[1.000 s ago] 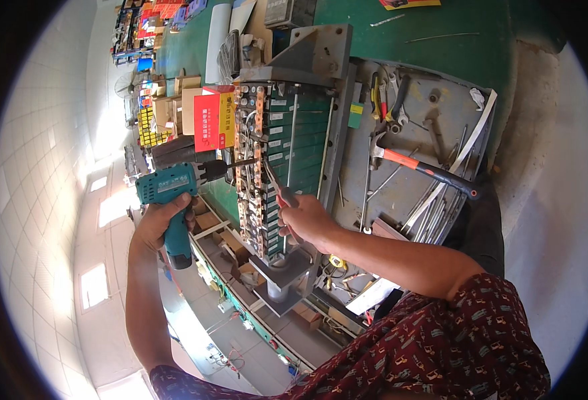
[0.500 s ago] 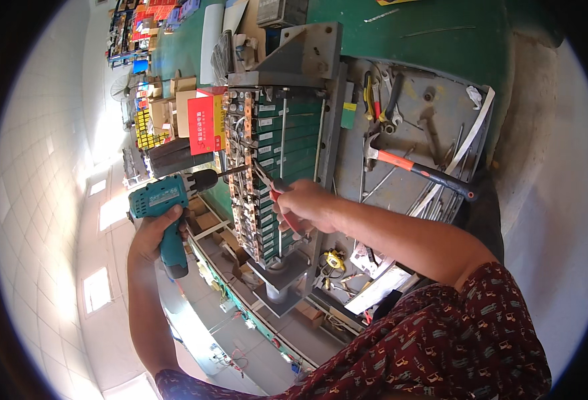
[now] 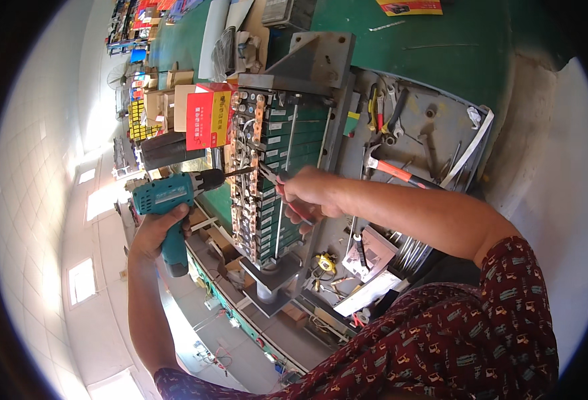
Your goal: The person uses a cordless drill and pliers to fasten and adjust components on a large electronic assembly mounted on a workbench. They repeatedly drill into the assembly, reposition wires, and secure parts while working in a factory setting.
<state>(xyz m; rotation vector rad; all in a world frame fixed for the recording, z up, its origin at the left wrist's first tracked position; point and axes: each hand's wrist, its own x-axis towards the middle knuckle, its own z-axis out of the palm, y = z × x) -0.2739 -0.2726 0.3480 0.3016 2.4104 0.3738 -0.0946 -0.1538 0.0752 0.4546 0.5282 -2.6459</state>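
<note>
Works at a green worktop (image 3: 434, 53), beside a grey tool tray (image 3: 460, 123); faces a steel frame (image 3: 324, 57) bearing a stack of green-sided cells (image 3: 307, 140); grips a teal cordless drill (image 3: 164, 193) in the left hand (image 3: 157, 230), red-handled pliers (image 3: 281, 191) in the right hand (image 3: 310, 193), hands apart; points the drill bit (image 3: 239, 171) at copper-coloured strips (image 3: 259, 113), close by the plier jaws.

Two hands (image 3: 157, 231) (image 3: 310, 192), one drill (image 3: 164, 195)

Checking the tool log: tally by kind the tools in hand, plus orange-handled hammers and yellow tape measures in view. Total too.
Teal drill, in left hand: 1
Red-handled pliers, in right hand: 1
Orange-handled hammer: 1
Yellow tape measure: 1
Total: 4
</note>
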